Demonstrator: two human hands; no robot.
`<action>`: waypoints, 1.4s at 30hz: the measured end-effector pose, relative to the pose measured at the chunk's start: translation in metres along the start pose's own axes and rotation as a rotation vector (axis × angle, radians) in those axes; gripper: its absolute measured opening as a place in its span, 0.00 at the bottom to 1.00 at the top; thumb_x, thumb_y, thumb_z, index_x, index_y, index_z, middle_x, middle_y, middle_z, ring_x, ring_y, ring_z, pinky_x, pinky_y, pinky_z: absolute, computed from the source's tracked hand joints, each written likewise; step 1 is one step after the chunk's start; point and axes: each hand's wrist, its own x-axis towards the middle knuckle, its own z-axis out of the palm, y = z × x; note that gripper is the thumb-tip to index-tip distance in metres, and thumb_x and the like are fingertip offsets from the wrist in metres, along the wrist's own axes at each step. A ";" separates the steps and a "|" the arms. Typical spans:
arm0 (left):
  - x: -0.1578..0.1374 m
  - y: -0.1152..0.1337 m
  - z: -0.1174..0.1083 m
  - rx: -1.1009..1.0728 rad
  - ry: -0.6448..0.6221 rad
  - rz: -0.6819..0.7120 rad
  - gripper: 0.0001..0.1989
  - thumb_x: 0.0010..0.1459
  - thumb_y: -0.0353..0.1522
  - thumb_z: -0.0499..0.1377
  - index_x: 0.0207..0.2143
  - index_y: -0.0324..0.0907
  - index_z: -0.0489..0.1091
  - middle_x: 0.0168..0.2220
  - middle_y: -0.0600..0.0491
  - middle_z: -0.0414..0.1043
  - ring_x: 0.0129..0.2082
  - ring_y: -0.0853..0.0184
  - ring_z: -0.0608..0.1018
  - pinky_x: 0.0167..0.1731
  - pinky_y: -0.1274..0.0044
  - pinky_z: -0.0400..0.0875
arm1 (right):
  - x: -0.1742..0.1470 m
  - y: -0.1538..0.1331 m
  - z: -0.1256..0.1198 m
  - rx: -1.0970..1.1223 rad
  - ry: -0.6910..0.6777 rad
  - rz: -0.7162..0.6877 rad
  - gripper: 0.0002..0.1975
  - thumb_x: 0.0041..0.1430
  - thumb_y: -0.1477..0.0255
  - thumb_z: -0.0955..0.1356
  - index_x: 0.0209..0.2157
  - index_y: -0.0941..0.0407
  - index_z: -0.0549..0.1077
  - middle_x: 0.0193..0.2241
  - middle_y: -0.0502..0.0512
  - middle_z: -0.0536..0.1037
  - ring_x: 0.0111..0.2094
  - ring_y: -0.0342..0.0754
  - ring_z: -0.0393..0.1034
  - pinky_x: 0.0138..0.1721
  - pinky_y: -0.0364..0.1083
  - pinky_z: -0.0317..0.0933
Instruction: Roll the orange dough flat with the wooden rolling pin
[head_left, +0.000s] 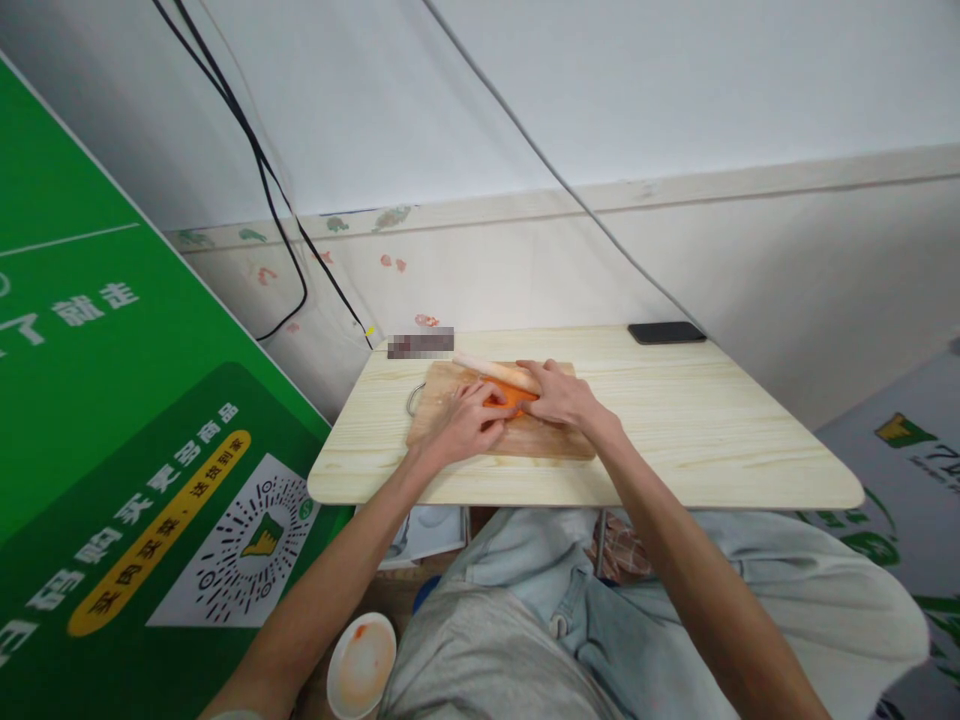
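Observation:
A flat orange sheet, seemingly dough (498, 396), lies on a wooden cutting board (540, 442). My left hand (474, 420) comes in from the left, its curled fingers and thumb gripping the near edge of the sheet. At the sheet's right end, my right hand (561, 393) holds the edge with its thumb side, while its other fingers reach over toward the rolling pin. The pale rolling pin (480, 366) lies slanted along the far side of the board, its right end partly hidden by my right hand. The fingertips nearly meet, so their exact hold is partly hidden.
A light wood-grain table (697, 430) carries the board. A black phone (666, 333) rests at its back right, and a blurred-out item (421, 343) at its back left. Below left is a white bowl (362, 665) with orange stains. A green printed panel (112, 400) stands at left.

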 end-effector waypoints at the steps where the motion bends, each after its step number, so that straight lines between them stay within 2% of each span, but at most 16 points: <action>1: 0.000 0.000 0.000 -0.001 0.008 0.001 0.17 0.64 0.26 0.60 0.47 0.49 0.85 0.48 0.48 0.78 0.53 0.57 0.77 0.60 0.59 0.70 | -0.001 0.001 0.001 -0.001 0.009 -0.009 0.40 0.62 0.60 0.71 0.74 0.46 0.63 0.58 0.64 0.75 0.48 0.61 0.78 0.48 0.53 0.68; 7: 0.002 0.004 -0.003 -0.035 0.014 -0.030 0.18 0.65 0.27 0.60 0.53 0.49 0.83 0.48 0.49 0.79 0.53 0.57 0.78 0.61 0.60 0.69 | -0.001 0.017 0.000 0.044 0.008 -0.111 0.31 0.70 0.61 0.66 0.73 0.46 0.64 0.59 0.60 0.76 0.52 0.59 0.76 0.51 0.53 0.68; 11: 0.002 0.007 -0.005 0.050 -0.043 -0.012 0.19 0.68 0.29 0.60 0.57 0.50 0.81 0.51 0.47 0.78 0.54 0.55 0.77 0.59 0.59 0.70 | -0.001 0.020 -0.001 0.052 0.027 -0.092 0.28 0.73 0.62 0.64 0.71 0.48 0.66 0.59 0.59 0.78 0.55 0.59 0.76 0.52 0.53 0.68; 20: 0.004 0.013 -0.008 0.123 -0.070 0.025 0.16 0.70 0.30 0.57 0.54 0.45 0.81 0.50 0.46 0.78 0.53 0.55 0.77 0.58 0.60 0.70 | -0.011 0.007 0.002 -0.049 0.106 -0.056 0.26 0.74 0.63 0.62 0.69 0.47 0.68 0.57 0.59 0.79 0.50 0.59 0.78 0.46 0.52 0.67; 26: 0.004 0.016 -0.007 0.118 -0.066 -0.004 0.15 0.70 0.30 0.58 0.54 0.46 0.80 0.51 0.47 0.78 0.54 0.55 0.76 0.58 0.60 0.70 | -0.014 0.005 0.003 -0.093 0.119 -0.056 0.26 0.75 0.62 0.61 0.70 0.47 0.67 0.58 0.59 0.79 0.49 0.59 0.78 0.46 0.51 0.67; 31: 0.001 0.015 -0.003 0.084 -0.015 -0.093 0.15 0.69 0.34 0.61 0.56 0.47 0.79 0.56 0.46 0.74 0.58 0.54 0.74 0.63 0.59 0.69 | -0.016 0.001 0.007 -0.122 0.159 -0.050 0.25 0.75 0.62 0.60 0.69 0.48 0.67 0.60 0.61 0.78 0.49 0.59 0.78 0.45 0.51 0.67; 34: 0.001 0.013 -0.001 0.086 0.030 -0.217 0.22 0.67 0.41 0.65 0.60 0.46 0.76 0.61 0.43 0.71 0.62 0.50 0.71 0.65 0.57 0.67 | -0.016 0.001 0.008 -0.072 0.210 0.007 0.25 0.76 0.63 0.59 0.69 0.51 0.67 0.61 0.62 0.77 0.50 0.60 0.78 0.46 0.53 0.68; 38: 0.005 0.012 0.000 0.100 -0.022 -0.352 0.33 0.65 0.48 0.66 0.67 0.45 0.69 0.65 0.41 0.69 0.65 0.46 0.70 0.66 0.54 0.63 | -0.015 0.002 0.008 0.034 0.303 0.089 0.25 0.76 0.63 0.59 0.68 0.54 0.66 0.61 0.63 0.78 0.52 0.60 0.77 0.48 0.53 0.68; 42: 0.012 0.011 -0.002 0.074 -0.057 -0.410 0.31 0.65 0.47 0.65 0.67 0.47 0.68 0.64 0.43 0.71 0.65 0.47 0.70 0.66 0.54 0.63 | -0.015 0.002 0.009 0.087 0.342 0.121 0.24 0.76 0.63 0.60 0.67 0.55 0.67 0.59 0.63 0.80 0.51 0.60 0.77 0.48 0.53 0.68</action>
